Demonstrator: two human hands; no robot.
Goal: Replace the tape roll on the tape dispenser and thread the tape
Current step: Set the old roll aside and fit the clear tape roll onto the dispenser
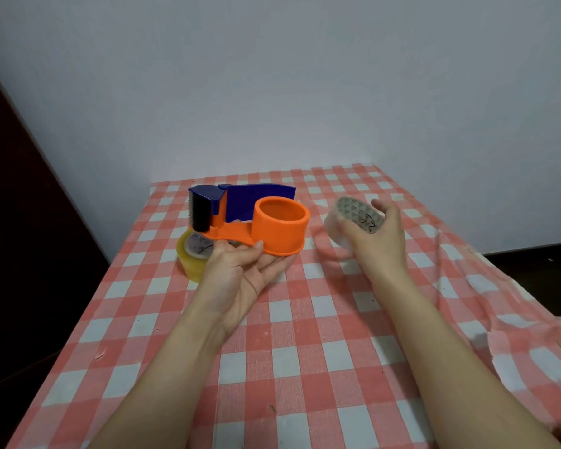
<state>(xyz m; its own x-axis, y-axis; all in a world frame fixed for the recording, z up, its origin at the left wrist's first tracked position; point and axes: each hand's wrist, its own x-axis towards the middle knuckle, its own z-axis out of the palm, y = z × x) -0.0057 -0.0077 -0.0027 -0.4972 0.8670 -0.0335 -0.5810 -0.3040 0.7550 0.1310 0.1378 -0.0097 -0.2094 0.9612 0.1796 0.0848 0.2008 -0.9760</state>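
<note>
My left hand (240, 273) holds the orange and blue tape dispenser (240, 215) from below, lifted off the table. Its orange hub (280, 225) is bare, with no roll on it. At the dispenser's left end is a black roller with a toothed blade. My right hand (374, 234) grips a clear tape roll (344, 218) with a patterned core, in the air to the right of the hub and apart from it. A second, yellowish tape roll (190, 257) lies on the table under the dispenser's left end, partly hidden by my left hand.
A red and white checked cloth (305, 335) covers the table. It is wrinkled and torn along the right edge (531, 319). A pale wall stands close behind the table's far edge. A dark door or panel is at the left.
</note>
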